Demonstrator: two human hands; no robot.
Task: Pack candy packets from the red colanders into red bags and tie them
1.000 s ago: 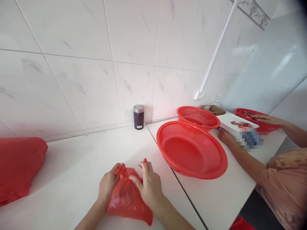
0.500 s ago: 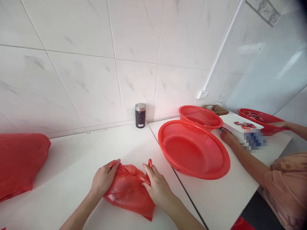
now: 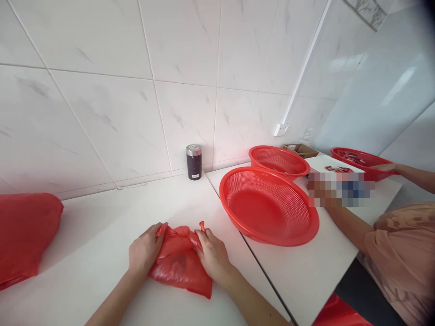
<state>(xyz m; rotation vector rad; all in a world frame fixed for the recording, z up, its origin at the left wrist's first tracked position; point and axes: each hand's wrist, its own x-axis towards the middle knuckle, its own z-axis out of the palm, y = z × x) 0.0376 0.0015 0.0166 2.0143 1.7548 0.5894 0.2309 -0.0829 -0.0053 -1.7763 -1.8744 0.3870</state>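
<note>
A small red plastic bag [image 3: 180, 267] lies on the white table [image 3: 102, 235] right in front of me. My left hand [image 3: 144, 251] pinches its left handle loop and my right hand [image 3: 212, 256] pinches the right handle loop. Both hands have fingers closed on the thin plastic, drawn close together above the bag's mouth. What is inside the bag is hidden.
A large red mesh basket [image 3: 268, 206] sits to the right, a second red basket [image 3: 278, 159] behind it. A dark canister [image 3: 193, 162] stands by the tiled wall. A big red bag [image 3: 25, 235] lies at the far left. Another person's arm [image 3: 353, 226] rests on the right table by a third basket [image 3: 362, 160].
My hands pulled the bag's handles apart half a second ago and have now drawn them back together. The other person's far hand moved toward the far red basket.
</note>
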